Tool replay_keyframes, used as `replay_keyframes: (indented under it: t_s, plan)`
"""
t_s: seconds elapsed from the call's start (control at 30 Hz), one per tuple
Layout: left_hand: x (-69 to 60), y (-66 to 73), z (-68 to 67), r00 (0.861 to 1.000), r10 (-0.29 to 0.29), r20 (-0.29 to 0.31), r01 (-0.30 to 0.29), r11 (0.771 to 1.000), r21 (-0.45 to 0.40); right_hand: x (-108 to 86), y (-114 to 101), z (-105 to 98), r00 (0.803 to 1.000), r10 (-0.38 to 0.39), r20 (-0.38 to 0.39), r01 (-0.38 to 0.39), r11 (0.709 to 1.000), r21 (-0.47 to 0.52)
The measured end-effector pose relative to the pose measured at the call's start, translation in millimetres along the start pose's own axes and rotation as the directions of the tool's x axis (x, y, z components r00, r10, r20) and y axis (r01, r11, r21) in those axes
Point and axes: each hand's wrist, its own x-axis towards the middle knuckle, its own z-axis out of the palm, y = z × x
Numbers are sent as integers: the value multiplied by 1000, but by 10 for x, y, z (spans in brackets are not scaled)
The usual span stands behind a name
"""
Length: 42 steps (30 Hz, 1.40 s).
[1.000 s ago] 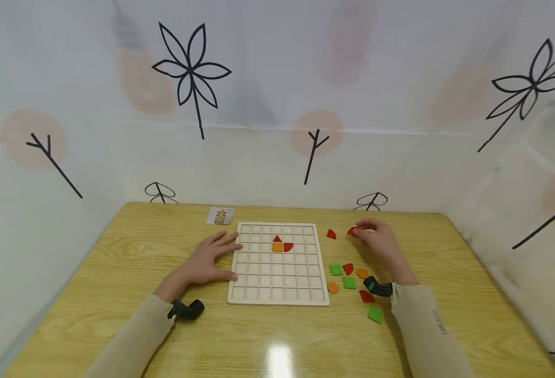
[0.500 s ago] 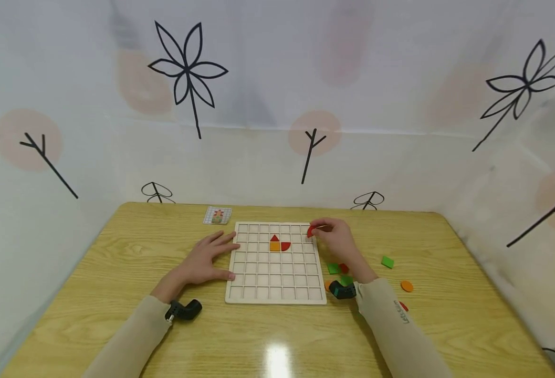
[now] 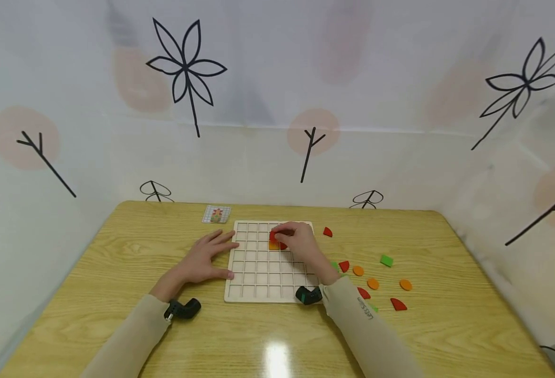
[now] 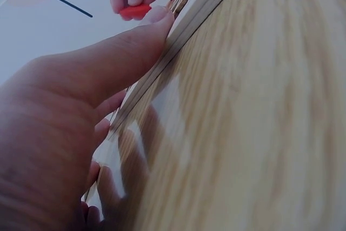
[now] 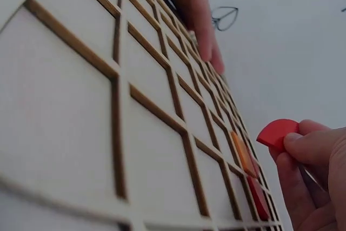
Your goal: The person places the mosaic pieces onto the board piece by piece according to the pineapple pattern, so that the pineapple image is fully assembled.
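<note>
A pale wooden grid board [image 3: 255, 291] lies on the table. My left hand [image 3: 203, 262] rests at its left edge with the fingers spread; in the left wrist view the thumb [image 4: 130, 47] touches the board's side. Over the board's upper middle, my right hand [image 3: 301, 244] pinches a red quarter-circle tile [image 5: 277, 132] between thumb and fingers, raised off the grid in the right wrist view. Just below it an orange square tile [image 3: 273, 245] sits in a cell, with another red tile [image 5: 258, 198] beside it. The cell above the orange square is covered by the hand.
Right of the board lie loose tiles: several red quarter circles [image 3: 398, 304], several orange discs [image 3: 405, 284] and green squares [image 3: 387, 261], some partly behind the right arm. One red tile [image 3: 327, 232] lies farther back. A small picture card [image 3: 216, 214] is behind the board.
My right hand has carried the red quarter-circle tile left, from the table right of the board to above the orange square. My left hand has stayed on the board's edge.
</note>
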Motion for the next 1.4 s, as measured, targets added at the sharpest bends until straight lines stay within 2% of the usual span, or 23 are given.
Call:
replay_keyframes:
  t_s: [0.2,0.5,1.03,1.4]
  plan:
    - [14,4,-4,1000,-2,-1,2,1000,1,8,-13,151,999,-36,1,36,999,-37]
    - [9,27,-8,1000,-10,8,10,1000,-4,-38,39,232,995,-91,35,94,993,-65]
    - [35,-5,-37,1000,-8,-3,8,1000,3,6,18,236,993,-108,51,113,986,-121]
    - [22,-8,-9,1000,-4,-4,4,1000,5,-18,30,244,995,-69,74,79,988,-136]
